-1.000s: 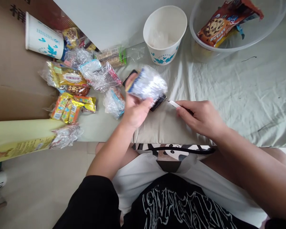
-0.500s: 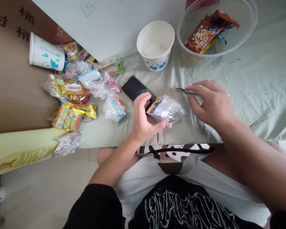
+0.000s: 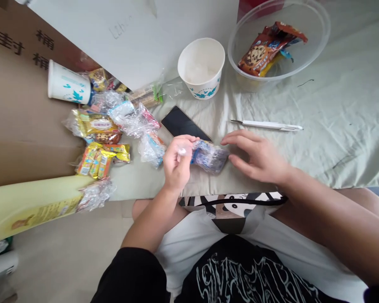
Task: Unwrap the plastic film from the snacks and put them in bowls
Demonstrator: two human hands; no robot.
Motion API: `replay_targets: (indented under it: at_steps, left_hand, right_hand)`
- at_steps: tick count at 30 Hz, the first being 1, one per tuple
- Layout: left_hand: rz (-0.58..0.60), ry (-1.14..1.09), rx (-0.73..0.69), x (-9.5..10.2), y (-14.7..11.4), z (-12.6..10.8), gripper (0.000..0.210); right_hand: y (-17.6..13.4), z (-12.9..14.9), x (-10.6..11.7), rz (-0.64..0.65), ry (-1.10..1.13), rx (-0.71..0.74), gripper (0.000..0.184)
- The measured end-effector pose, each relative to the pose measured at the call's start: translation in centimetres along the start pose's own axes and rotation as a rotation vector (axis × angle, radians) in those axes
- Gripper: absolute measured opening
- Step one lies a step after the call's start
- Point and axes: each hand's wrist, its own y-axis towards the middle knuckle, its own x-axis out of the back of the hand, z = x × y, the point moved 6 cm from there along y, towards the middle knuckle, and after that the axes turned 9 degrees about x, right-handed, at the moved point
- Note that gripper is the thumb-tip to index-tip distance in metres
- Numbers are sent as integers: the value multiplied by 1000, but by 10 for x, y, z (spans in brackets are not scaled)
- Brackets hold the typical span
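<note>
My left hand (image 3: 177,163) is closed on the gathered end of a snack packet (image 3: 211,157) wrapped in clear plastic, blue and yellow underneath. My right hand (image 3: 259,156) is slightly blurred, fingers apart and bent toward the packet's right end, holding nothing. Beyond the right hand, a white craft knife (image 3: 265,125) with a thin dark tip lies on the pale green cloth (image 3: 341,118). A dark phone (image 3: 185,123) lies just past my left hand. Beside that hand, on its left, is another small plastic-wrapped packet (image 3: 152,149).
A white paper cup (image 3: 205,90) stands at the back, beside a clear plastic bowl (image 3: 324,38) holding a brown cookie wrapper (image 3: 255,54). On the left are several wrapped snacks (image 3: 97,122), a tipped paper cup (image 3: 69,84) and a cardboard box (image 3: 15,97).
My right hand has let go of the craft knife, which now lies on the cloth, and has moved left to the packet. My left hand has shifted its grip to the packet's left end.
</note>
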Motion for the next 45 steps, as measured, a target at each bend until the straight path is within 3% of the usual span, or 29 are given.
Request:
replay_targets:
  at_steps: [3,6,10,13,16,20,22,24,26,28,30,32,35,40,43,45]
  left_hand:
    - [-39,-337,349,3,5,18,19]
    - [-97,-396,434,8,8,22,21]
    - [-147,-305,322,18,10,22,23]
    - [-178,-152,127,25,9,18,42]
    - [-191,54,-89,28,6,9,47]
    - [-121,386,-297,22,6,-3,34]
    - [-65,490,-317,18,6,-5,30]
    - [10,559,-277,12,7,-4,23]
    - [84,623,-223,5,7,-2,18]
    - [144,671,-173,-1,6,2,36]
    - [172,684,-144,-3,5,4,39]
    - [164,667,-155,-2,5,3,26]
    - [105,647,-236,4,3,-6,15]
    - [36,618,-322,12,-3,-20,11]
    - [7,557,-396,14,-8,-29,8]
    - [-35,518,-531,16,-15,-40,8]
  right_hand:
    - [-1,8,-12,41,55,99,39]
    - [-2,6,-16,36,11,74,23]
    - [-3,-1,-9,-14,-32,-25,18]
    - [-3,-3,1,-100,-61,-74,26]
    - [-5,-6,12,-198,-109,-82,21]
    - [-14,-24,40,-433,-225,-267,24]
    - [-22,-32,55,-583,-228,-388,26]
    - [-26,-31,65,-711,-194,-385,26]
    - [-20,-22,62,-641,-146,-232,20]
    - [-9,-11,45,-365,-158,-74,20]
    - [-6,-9,26,-83,-209,-28,31]
    - [-7,-13,17,45,-241,-62,29]
    - [-8,-16,19,37,-220,-104,19]
    - [-7,-10,26,-99,-229,-104,12]
    - [-5,-8,21,-47,-258,-66,16]
    - [-3,-5,21,-19,-263,-33,17]
